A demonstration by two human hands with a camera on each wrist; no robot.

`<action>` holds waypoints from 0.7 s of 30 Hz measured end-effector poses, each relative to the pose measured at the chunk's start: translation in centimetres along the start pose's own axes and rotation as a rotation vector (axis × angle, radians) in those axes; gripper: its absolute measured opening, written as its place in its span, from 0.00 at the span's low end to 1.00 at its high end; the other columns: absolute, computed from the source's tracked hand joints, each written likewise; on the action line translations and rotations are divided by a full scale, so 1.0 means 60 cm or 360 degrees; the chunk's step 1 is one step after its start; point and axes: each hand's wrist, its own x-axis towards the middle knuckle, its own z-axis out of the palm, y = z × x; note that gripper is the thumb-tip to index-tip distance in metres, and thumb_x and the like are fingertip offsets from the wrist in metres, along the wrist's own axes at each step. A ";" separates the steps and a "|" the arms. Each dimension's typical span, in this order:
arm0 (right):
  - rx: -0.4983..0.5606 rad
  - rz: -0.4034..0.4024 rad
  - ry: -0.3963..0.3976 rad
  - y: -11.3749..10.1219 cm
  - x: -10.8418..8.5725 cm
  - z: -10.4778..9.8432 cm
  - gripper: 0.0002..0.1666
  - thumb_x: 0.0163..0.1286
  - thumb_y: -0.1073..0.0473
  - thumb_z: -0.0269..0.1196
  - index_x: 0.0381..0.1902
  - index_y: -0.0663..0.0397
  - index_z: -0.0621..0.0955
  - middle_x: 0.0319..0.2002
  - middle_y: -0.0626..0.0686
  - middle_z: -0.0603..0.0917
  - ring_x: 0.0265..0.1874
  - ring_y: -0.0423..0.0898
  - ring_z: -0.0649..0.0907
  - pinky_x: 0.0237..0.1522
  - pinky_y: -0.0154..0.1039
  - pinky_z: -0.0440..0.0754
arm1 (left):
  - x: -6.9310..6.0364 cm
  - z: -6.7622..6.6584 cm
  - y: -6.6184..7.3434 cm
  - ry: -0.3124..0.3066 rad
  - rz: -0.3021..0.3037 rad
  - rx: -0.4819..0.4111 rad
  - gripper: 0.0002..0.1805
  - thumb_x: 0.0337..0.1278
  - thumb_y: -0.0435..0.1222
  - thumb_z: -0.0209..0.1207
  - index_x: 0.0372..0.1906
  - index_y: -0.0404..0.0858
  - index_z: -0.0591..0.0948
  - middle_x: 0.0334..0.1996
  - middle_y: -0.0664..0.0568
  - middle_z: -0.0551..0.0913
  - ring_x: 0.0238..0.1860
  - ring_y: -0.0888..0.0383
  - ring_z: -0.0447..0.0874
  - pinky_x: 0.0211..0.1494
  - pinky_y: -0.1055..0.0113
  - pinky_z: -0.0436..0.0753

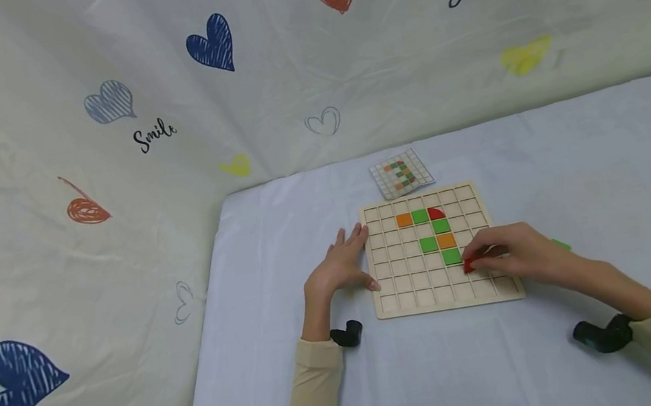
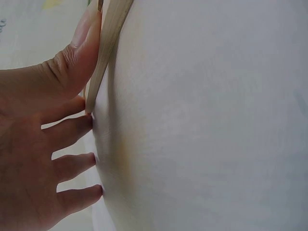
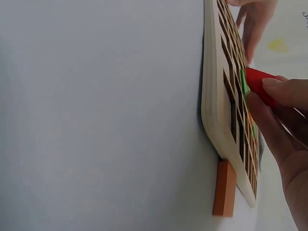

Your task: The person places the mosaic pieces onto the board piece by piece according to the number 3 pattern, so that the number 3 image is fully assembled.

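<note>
My right hand pinches a red tile between thumb and fingertips, just above the wooden grid board. The red tile is close to the lower right of a green tile. Along the board's left edge rests my left hand, fingers spread, with the thumb near the lower left side. In the left wrist view, the left thumb touches the board's rim. Several orange and green tiles lie in the grid, along with a rounded red tile at the upper end.
A pattern card with a small coloured grid lies behind the board. Beyond my right hand, part of a green piece shows on the white cloth. An orange block lies against the board's side. A hanging cloth with printed hearts stands behind.
</note>
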 end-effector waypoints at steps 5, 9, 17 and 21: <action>0.0009 0.0021 -0.0043 -0.001 0.009 0.013 0.14 0.58 0.71 0.75 0.39 0.50 0.89 0.37 0.41 0.89 0.36 0.32 0.84 0.38 0.29 0.88 | 0.000 -0.001 0.001 -0.0004 0.0006 -0.0001 0.66 0.44 0.39 0.80 0.84 0.47 0.49 0.85 0.56 0.42 0.85 0.49 0.29 0.86 0.49 0.41; -0.0013 -0.0009 -0.0045 0.000 0.015 0.022 0.14 0.56 0.72 0.76 0.38 0.51 0.89 0.35 0.41 0.89 0.35 0.31 0.83 0.37 0.29 0.88 | 0.000 -0.001 0.002 -0.0002 0.0006 0.0011 0.66 0.44 0.39 0.80 0.84 0.47 0.49 0.85 0.56 0.42 0.85 0.49 0.29 0.86 0.50 0.40; -0.0062 -0.0121 -0.0017 -0.002 0.019 0.034 0.17 0.53 0.73 0.77 0.36 0.49 0.89 0.34 0.42 0.88 0.32 0.31 0.81 0.33 0.28 0.85 | 0.003 0.000 0.000 0.0006 0.0012 0.0020 0.65 0.44 0.40 0.80 0.84 0.46 0.50 0.85 0.55 0.43 0.85 0.49 0.30 0.86 0.50 0.41; -0.0156 -0.0178 0.0029 -0.005 0.023 0.040 0.17 0.50 0.74 0.78 0.35 0.50 0.90 0.33 0.42 0.87 0.29 0.31 0.78 0.31 0.28 0.82 | 0.002 0.001 0.000 0.0002 0.0000 0.0010 0.66 0.43 0.39 0.80 0.84 0.47 0.50 0.85 0.56 0.42 0.85 0.49 0.30 0.86 0.50 0.41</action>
